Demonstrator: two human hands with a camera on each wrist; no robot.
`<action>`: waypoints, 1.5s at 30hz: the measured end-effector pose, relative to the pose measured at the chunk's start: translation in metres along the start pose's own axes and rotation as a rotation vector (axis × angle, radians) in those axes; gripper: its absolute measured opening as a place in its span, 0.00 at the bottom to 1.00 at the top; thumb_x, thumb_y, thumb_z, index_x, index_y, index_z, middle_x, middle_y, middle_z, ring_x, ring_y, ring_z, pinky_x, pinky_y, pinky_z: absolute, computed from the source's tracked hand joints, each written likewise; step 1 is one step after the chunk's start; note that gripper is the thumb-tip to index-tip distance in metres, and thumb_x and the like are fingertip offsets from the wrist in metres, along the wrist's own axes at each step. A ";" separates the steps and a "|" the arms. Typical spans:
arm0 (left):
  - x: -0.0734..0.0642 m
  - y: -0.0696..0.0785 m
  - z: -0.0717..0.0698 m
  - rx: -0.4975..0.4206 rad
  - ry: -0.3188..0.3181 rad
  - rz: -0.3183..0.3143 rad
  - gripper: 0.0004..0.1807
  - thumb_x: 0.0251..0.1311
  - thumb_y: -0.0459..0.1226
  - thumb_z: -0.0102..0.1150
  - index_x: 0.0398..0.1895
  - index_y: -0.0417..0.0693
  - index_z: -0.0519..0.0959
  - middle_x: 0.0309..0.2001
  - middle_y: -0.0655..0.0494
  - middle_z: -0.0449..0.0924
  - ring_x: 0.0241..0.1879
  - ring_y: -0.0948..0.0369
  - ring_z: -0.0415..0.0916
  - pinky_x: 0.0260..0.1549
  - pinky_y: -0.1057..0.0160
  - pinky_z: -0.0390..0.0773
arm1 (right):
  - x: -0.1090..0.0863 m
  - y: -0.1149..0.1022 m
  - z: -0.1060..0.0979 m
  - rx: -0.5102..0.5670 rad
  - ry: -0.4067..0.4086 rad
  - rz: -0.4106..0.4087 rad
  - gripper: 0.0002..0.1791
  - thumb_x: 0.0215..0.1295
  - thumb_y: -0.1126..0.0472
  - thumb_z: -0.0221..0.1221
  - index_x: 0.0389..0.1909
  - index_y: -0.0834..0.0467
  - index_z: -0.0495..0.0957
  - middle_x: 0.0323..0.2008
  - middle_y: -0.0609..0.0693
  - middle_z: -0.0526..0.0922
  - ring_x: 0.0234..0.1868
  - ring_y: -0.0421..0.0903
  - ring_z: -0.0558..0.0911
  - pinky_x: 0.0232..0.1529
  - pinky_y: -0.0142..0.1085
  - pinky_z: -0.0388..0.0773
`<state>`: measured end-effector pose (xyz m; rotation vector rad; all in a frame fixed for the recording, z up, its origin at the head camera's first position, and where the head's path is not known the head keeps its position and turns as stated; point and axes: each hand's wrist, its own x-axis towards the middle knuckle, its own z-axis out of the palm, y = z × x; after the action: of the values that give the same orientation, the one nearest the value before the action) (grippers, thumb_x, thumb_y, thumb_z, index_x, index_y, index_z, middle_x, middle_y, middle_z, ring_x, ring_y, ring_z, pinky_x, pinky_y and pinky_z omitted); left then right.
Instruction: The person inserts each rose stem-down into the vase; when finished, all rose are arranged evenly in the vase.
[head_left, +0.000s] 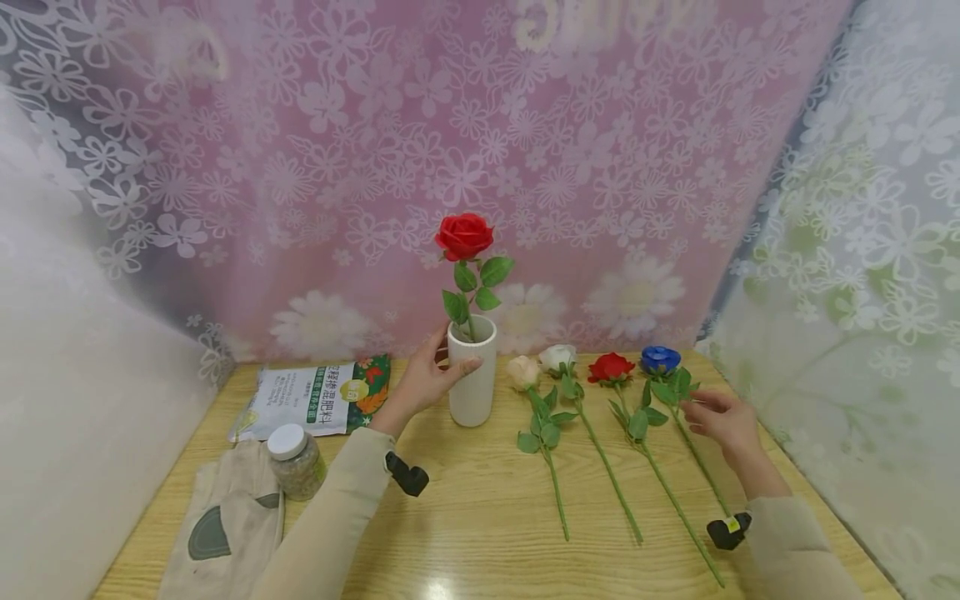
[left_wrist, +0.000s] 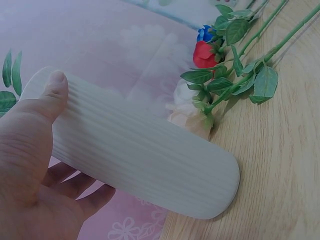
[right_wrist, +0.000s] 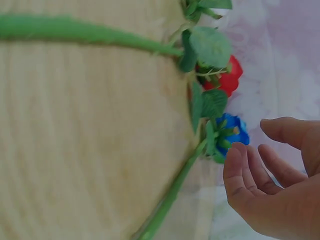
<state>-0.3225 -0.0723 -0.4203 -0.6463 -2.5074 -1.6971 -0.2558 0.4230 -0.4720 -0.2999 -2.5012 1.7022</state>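
A white ribbed vase (head_left: 472, 392) stands upright on the table with one red rose (head_left: 464, 237) in it. My left hand (head_left: 432, 377) holds the vase from its left side, thumb across the front near the rim and fingers behind. On the right lies a blue rose (head_left: 660, 360) with a long green stem. My right hand (head_left: 722, 423) is just beside its leaves, fingers loosely bent and holding nothing; in the right wrist view a gap shows between thumb and fingers, near the blue bloom (right_wrist: 233, 131).
Left of the blue rose lie another red rose (head_left: 611, 368), a white rose (head_left: 557, 358) and a cream rose (head_left: 523, 372). At left are a printed bag (head_left: 300, 400), a white-lidded jar (head_left: 297, 467) and fabric gloves (head_left: 232, 517). A floral curtain (head_left: 360, 167) hangs behind the table.
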 end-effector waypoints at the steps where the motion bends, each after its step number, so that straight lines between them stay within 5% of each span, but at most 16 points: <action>1: 0.000 0.000 0.000 -0.002 0.000 -0.003 0.48 0.70 0.49 0.68 0.86 0.55 0.52 0.72 0.42 0.71 0.72 0.42 0.73 0.66 0.41 0.79 | -0.001 0.003 -0.001 -0.015 -0.011 0.001 0.37 0.77 0.56 0.63 0.75 0.75 0.63 0.35 0.26 0.81 0.38 0.27 0.85 0.46 0.33 0.89; 12: 0.001 -0.001 0.000 -0.008 0.001 -0.022 0.48 0.70 0.50 0.68 0.86 0.57 0.52 0.72 0.42 0.72 0.71 0.43 0.74 0.66 0.41 0.79 | -0.001 0.023 -0.006 -0.125 -0.048 0.025 0.36 0.76 0.62 0.61 0.74 0.79 0.61 0.41 0.43 0.90 0.35 0.29 0.86 0.41 0.31 0.88; 21: 0.001 -0.001 0.000 -0.001 0.003 -0.006 0.49 0.70 0.50 0.69 0.86 0.58 0.52 0.72 0.43 0.73 0.71 0.43 0.75 0.65 0.41 0.79 | 0.000 0.025 -0.005 -0.252 -0.060 -0.006 0.34 0.73 0.66 0.63 0.72 0.79 0.63 0.58 0.78 0.80 0.35 0.28 0.83 0.40 0.32 0.88; 27: 0.001 -0.002 0.000 -0.010 -0.001 -0.003 0.48 0.70 0.50 0.69 0.86 0.59 0.52 0.72 0.43 0.72 0.71 0.43 0.74 0.66 0.41 0.79 | -0.002 0.025 -0.004 -0.303 -0.066 -0.005 0.36 0.69 0.66 0.65 0.72 0.77 0.64 0.60 0.78 0.78 0.38 0.38 0.87 0.39 0.34 0.88; 34: 0.001 -0.002 0.000 -0.003 0.000 -0.005 0.49 0.70 0.50 0.68 0.86 0.57 0.52 0.71 0.43 0.72 0.71 0.43 0.74 0.66 0.41 0.79 | -0.001 0.026 -0.004 -0.330 -0.054 0.001 0.32 0.71 0.64 0.63 0.71 0.76 0.67 0.56 0.75 0.82 0.35 0.34 0.84 0.37 0.33 0.87; 45: 0.002 -0.001 -0.001 0.002 -0.005 -0.026 0.49 0.70 0.51 0.68 0.87 0.58 0.51 0.72 0.44 0.72 0.71 0.44 0.74 0.66 0.42 0.79 | 0.000 0.022 -0.004 -0.362 -0.021 0.000 0.32 0.69 0.64 0.63 0.68 0.78 0.69 0.53 0.74 0.83 0.33 0.41 0.87 0.35 0.35 0.87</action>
<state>-0.3246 -0.0728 -0.4205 -0.6213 -2.5318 -1.7034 -0.2531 0.4342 -0.4912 -0.3100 -2.8150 1.2479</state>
